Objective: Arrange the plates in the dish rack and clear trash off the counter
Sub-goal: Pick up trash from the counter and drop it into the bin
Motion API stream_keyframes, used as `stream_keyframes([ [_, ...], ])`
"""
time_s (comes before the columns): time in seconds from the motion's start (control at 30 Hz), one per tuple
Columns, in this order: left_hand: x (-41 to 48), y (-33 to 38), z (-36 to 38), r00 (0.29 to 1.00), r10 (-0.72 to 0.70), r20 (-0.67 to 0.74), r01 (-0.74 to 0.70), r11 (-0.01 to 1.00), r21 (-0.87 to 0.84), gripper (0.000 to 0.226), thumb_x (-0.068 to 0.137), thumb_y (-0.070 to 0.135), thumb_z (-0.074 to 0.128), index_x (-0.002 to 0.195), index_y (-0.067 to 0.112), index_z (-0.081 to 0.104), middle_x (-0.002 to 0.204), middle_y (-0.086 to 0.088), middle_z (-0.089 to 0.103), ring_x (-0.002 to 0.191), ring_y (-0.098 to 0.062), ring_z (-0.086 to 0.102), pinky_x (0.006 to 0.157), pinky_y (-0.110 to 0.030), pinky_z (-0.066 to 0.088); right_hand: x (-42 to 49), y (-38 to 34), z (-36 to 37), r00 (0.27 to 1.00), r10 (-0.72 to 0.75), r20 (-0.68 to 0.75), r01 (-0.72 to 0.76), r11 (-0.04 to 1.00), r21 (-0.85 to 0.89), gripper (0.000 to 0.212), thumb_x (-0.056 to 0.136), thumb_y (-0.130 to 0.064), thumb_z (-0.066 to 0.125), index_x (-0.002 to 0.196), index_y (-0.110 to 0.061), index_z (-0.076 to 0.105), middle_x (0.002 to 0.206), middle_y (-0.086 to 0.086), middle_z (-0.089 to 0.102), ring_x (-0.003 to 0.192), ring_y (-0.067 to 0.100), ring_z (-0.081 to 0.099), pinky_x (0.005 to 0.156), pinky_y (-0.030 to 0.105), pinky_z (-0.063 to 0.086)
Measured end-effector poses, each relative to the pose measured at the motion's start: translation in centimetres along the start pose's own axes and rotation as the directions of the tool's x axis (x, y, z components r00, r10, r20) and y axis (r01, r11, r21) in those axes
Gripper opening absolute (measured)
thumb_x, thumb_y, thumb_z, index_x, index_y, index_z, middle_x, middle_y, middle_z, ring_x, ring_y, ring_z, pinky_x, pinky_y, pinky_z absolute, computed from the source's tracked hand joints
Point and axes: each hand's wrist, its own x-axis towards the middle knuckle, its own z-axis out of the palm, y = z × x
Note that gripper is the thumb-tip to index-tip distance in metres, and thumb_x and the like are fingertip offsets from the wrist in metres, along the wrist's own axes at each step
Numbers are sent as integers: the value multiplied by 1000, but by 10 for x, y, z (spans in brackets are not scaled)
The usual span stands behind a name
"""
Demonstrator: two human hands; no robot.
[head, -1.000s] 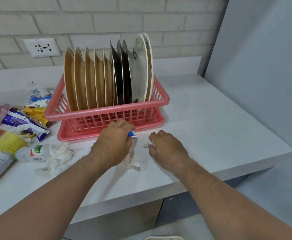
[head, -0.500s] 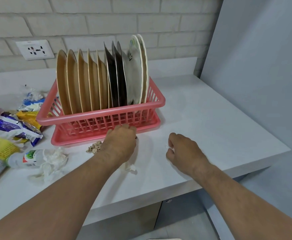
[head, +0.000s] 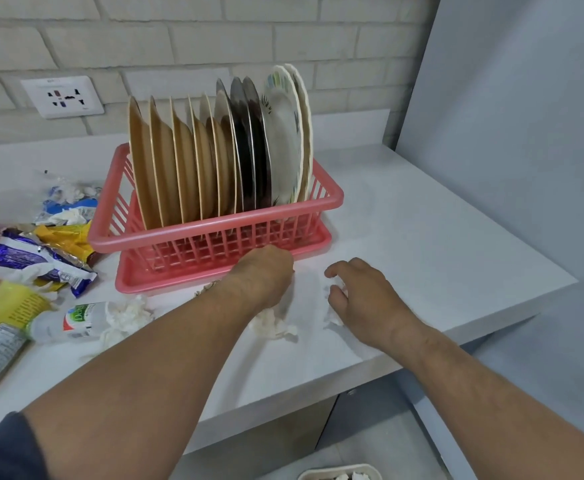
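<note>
The plates (head: 214,161) are all standing on edge in the pink dish rack (head: 214,227) at the middle of the table (head: 422,237), so what's left is the trash. The left hand (head: 262,275) is bunched just in front of the rack, fingers curled under, with a crumpled tissue (head: 273,325) trailing out beneath it. I can't see the fingertips, but it looks like a grip. The right hand (head: 363,296), just beside it, has its fingers curled round a small wad of tissue (head: 336,293). I'd close both fists fully before lifting, since loose tissue sheds bits. I'd also sweep up the brown scraps (head: 207,289) lying against the rack's tray, and lift away from the rack so as not to knock it. The bin (head: 339,474) shows at the floor below the table edge, so a short drop should do. Far more waits on the left: a heap of snack wrappers (head: 23,258), a small bottle (head: 72,320) on its side, and another tissue clump (head: 127,313) touching it. The table is pale and smooth. Behind it is a painted brick wall with a socket (head: 63,97), and a grey panel closes off the right.
</note>
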Motion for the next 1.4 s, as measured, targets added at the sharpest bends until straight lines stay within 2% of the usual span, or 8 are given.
stream_keyframes([
  [0.13, -5, -5, -5, 996, 82, 37, -80, 995, -55, 13, 95, 26, 53, 100, 16, 61, 86, -2, 61, 74, -20, 61, 72, -33, 55, -8, -15, -4, 1000, 23, -18, -20, 992, 128, 26, 96, -9, 41, 109, -20, 60, 101, -6, 55, 76, 6, 53, 62, 11, 38],
  [0.23, -17, -12, -17, 987, 158, -18, -159, 971, -179, 11, 97, 26, 50, 94, 18, 58, 89, -2, 62, 76, -18, 61, 72, -33, 54, -15, -28, -5, 995, 92, -31, -82, 967, 240, 28, 93, -6, 38, 91, -19, 63, 73, -5, 56, 52, 8, 48, 46, 15, 37],
  [0.43, -43, -45, -32, 972, 187, -142, -223, 923, -314, 26, 91, 1, 45, 102, 24, 49, 92, 3, 57, 73, -14, 55, 58, -25, 43, -27, -63, 13, 995, 86, 53, -92, 989, 120, 20, 95, -36, 44, 105, -25, 58, 90, -12, 58, 83, 14, 56, 73, 31, 48],
  [0.53, -51, -63, -34, 972, 206, -117, -232, 927, -295, 36, 87, -5, 49, 105, 25, 58, 109, 7, 51, 93, -13, 52, 75, -25, 48, -27, -75, 30, 991, 94, 94, -89, 995, -53, 51, 84, -65, 54, 122, -31, 47, 104, -12, 54, 87, 13, 49, 72, 29, 40],
  [0.7, -65, -82, -32, 971, 184, -154, -229, 898, -375, 34, 89, -1, 41, 75, 27, 52, 91, 4, 59, 79, -13, 54, 64, -29, 48, -24, -82, 51, 989, 99, 110, -88, 991, -106, 34, 95, -47, 49, 119, -23, 51, 104, -2, 55, 90, 20, 54, 76, 33, 47],
  [0.87, -76, -82, -27, 942, 156, -297, -289, 827, -482, 28, 95, 22, 34, 74, 23, 52, 76, 3, 60, 71, -17, 57, 61, -36, 48, -23, -79, 45, 979, 124, 161, -113, 990, -81, 28, 97, -35, 48, 118, -16, 47, 109, 1, 49, 93, 20, 49, 77, 29, 40],
  [1.13, -85, -66, 6, 975, 178, -133, -188, 980, -64, 47, 91, 52, 46, 124, 18, 43, 108, -4, 61, 95, -25, 59, 76, -35, 48, -30, -76, 23, 977, 158, 142, -165, 986, 38, 9, 99, -28, 45, 105, -23, 40, 84, -2, 51, 67, 14, 50, 57, 28, 40],
  [1.4, -73, -52, 26, 927, 356, -122, -320, 916, 241, 30, 101, 25, 32, 113, 9, 55, 109, -10, 60, 98, -31, 59, 83, -37, 44, -35, -58, 18, 982, 160, 103, -177, 966, 189, 5, 101, -24, 41, 105, -25, 42, 87, -1, 55, 66, 15, 54, 59, 28, 47],
])
